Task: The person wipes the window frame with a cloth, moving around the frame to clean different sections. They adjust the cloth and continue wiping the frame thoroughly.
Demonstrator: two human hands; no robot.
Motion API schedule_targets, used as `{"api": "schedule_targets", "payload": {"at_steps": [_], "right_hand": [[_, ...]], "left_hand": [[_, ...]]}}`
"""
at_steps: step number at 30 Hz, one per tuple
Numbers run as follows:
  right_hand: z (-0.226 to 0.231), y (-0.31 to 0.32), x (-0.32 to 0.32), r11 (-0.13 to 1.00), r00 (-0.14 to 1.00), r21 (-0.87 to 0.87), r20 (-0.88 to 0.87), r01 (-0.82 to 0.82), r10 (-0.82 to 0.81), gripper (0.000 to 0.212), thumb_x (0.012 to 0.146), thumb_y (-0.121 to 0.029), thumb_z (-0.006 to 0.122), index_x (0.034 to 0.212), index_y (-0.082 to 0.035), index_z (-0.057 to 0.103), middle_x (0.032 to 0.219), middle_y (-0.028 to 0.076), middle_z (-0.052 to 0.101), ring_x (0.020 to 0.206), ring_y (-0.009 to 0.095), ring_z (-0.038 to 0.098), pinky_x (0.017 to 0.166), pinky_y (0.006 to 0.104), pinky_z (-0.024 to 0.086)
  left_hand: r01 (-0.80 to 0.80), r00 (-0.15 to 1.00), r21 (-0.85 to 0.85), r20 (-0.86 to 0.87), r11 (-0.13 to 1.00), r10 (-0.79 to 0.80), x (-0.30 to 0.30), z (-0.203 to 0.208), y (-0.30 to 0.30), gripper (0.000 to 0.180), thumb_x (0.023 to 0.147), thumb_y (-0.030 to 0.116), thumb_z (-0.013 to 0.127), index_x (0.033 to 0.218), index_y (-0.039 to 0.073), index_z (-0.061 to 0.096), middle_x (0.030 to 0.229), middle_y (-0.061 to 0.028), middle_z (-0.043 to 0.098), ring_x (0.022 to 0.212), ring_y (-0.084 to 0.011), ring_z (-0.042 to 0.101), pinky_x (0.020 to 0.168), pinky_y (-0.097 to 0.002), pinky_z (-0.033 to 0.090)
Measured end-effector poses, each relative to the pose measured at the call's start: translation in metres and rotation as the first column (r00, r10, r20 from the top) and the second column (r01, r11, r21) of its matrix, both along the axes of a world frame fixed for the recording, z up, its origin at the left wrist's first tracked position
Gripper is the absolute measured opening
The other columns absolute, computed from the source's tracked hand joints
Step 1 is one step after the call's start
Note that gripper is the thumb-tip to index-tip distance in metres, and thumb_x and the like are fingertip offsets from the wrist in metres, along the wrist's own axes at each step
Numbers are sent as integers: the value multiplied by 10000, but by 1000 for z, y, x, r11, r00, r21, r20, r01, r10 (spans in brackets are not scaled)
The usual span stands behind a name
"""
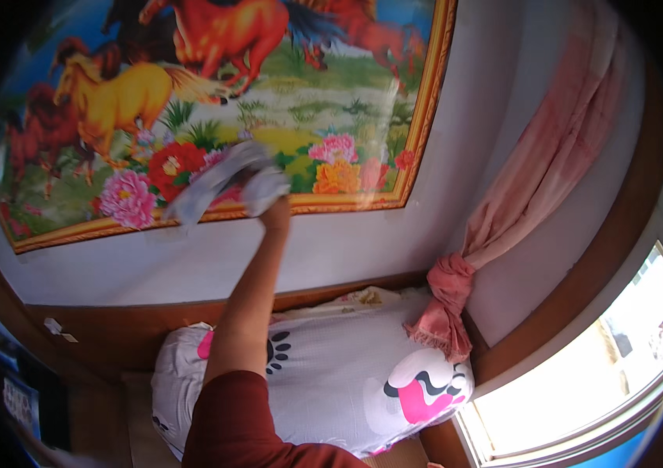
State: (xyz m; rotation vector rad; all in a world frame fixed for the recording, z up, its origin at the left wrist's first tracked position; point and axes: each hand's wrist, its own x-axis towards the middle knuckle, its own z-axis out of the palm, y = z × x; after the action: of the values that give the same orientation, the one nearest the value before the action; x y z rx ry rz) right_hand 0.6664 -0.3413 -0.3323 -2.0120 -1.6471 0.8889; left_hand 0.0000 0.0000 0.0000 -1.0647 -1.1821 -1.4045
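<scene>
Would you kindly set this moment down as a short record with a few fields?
setting: bedroom wall above a bed
right hand: raised hand, gripping a grey-white cloth
cloth contact: pressed on the lower part of the framed horse painting, near its gold frame
left hand: not in view
below: pillow in a white patterned cover with pink marks
right side: pink curtain tied in a knot, beside a bright window

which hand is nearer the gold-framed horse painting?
Right. The right hand is raised against the gold-framed horse painting, pressing a grey-white cloth to its lower edge. The left hand is out of view, so its position can't be told.
</scene>
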Motion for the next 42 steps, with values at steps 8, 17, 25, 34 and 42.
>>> {"api": "schedule_targets", "payload": {"at_steps": [8,17,25,34,42], "right_hand": [[55,35,-64,987,987,96,75,132,-139,200,772,-193,670,945,-99,702,851,111,693,778,222,683,703,319,530],[75,93,-33,985,990,133,75,109,-119,215,809,-186,641,1002,-102,687,921,105,690,800,234,677,711,305,532],[141,183,36,930,968,342,-248,133,-47,361,801,-221,680,1147,-143,616,952,114,645,842,252,650,754,333,512],[209,267,40,832,577,531,-734,161,358,699,802,-70,693,1394,-41,322,1278,92,496,1127,166,502,907,302,452],[304,269,55,505,788,808,-511,304,342,341,707,93,589,1036,4,568,1002,114,587,937,190,583,799,277,470]], "left_hand": [[131,991,-124,-24,984,-135,-35,-10,56,422,752,-13,502,1166,28,572,1265,-175,516,1239,-341,418,1073,-442,276],[-147,987,-211,-92,966,131,26,50,47,396,880,182,519,1241,21,498,1238,-149,523,1105,-278,517,932,-387,416],[878,-139,308,896,366,-422,307,-74,72,511,859,225,607,1310,47,445,1247,-75,507,1068,-165,516,886,-326,431],[709,-640,498,751,-499,-159,566,-81,-59,264,778,239,727,950,96,586,962,0,587,860,-124,564,744,-249,455],[729,-397,53,845,-682,-358,542,-69,-65,577,858,343,632,1319,60,430,1279,-115,507,1140,-222,525,926,-362,453]]}}
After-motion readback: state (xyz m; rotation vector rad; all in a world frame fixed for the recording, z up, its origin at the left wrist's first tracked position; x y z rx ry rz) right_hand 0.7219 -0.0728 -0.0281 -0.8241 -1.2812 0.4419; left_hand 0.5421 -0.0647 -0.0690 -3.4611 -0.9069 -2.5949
